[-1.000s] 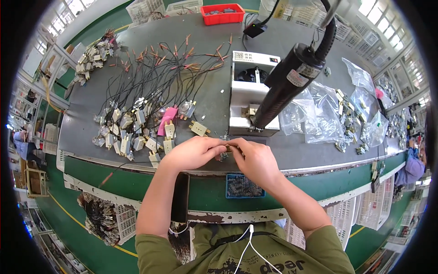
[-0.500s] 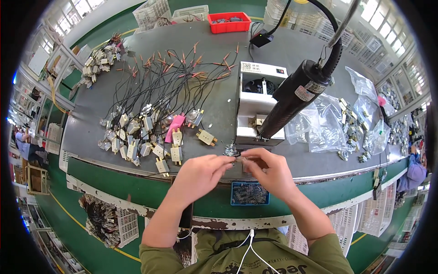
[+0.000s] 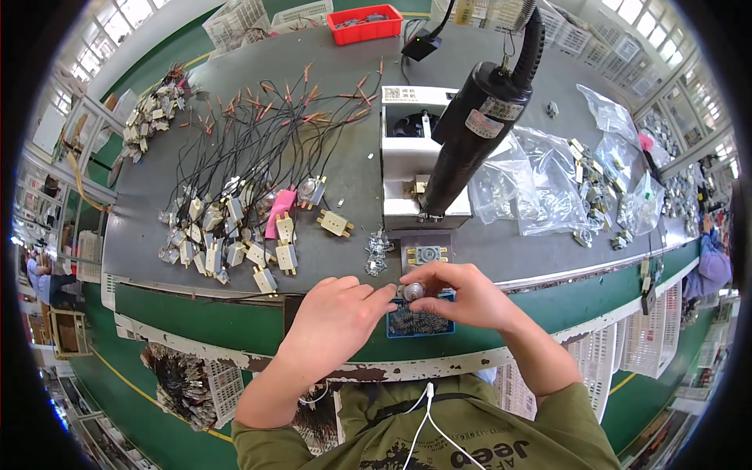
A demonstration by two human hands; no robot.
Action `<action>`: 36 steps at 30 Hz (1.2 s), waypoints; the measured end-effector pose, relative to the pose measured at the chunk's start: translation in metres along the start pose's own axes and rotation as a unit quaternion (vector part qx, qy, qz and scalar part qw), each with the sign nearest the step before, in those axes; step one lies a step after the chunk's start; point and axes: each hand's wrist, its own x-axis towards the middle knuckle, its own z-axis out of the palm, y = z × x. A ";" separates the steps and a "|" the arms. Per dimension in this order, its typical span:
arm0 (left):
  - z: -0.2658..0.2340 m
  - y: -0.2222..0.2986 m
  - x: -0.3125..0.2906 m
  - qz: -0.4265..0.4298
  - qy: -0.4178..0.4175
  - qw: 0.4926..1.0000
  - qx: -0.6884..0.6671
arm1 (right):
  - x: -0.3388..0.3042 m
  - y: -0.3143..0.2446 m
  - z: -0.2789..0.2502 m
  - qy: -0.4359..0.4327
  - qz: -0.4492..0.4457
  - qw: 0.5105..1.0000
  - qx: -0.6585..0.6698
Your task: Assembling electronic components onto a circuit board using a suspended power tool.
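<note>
Wired blocks: heaped on the left part of the table (image 3: 352, 149), close to its front edge (image 3: 235, 210); best left out of the sleeve's path
Left hand (image 3: 335, 312): at the table's front edge, fingers curled and tips close together at the left side of the round piece; whether they grip something small, I cannot tell
Loose metal bits (image 3: 379, 252): a small heap near the front edge, left of the metal plate; better not brushed by the wrist
Round grey piece (image 3: 413, 291): in the right fingers, over the middle of the front edge; a light, even pinch on its rim should keep it level
Blue tray (image 3: 421, 336): just outside the front edge, below the hands, full of small dark parts; a dropped piece could be lost there, so work a little further in
Pale block (image 3: 428, 254): on the metal plate (image 3: 427, 239), just inside the front edge; worth keeping square
Black driver (image 3: 474, 137): hanging tilted behind the block, its tip at the metal box (image 3: 400, 160); knuckles should stay clear
Right hand (image 3: 470, 298): thumb and forefinger narrowed around the piece
Clear bags (image 3: 540, 184): on the right part of the table, well apart from both hands
</note>
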 end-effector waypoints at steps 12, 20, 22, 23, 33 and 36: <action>0.011 0.000 0.006 0.014 0.053 0.998 -0.032 | -0.006 0.009 0.015 0.110 -0.022 0.994 0.014; 0.016 -0.007 0.009 0.020 0.068 0.995 -0.072 | -0.013 0.009 0.006 0.020 0.086 0.979 0.185; 0.013 -0.005 0.007 0.034 0.048 0.995 -0.076 | -0.011 0.005 -0.007 -0.039 0.078 0.984 0.154; 0.012 -0.005 0.006 0.046 0.029 0.996 -0.077 | -0.009 0.004 -0.010 -0.100 0.066 0.985 0.123; 0.032 -0.002 0.016 0.067 -0.023 0.984 -0.163 | -0.030 0.011 0.001 0.008 0.121 0.970 0.213; 0.040 0.006 0.015 0.072 0.000 0.983 -0.169 | -0.028 0.004 -0.005 -0.011 0.112 0.984 0.138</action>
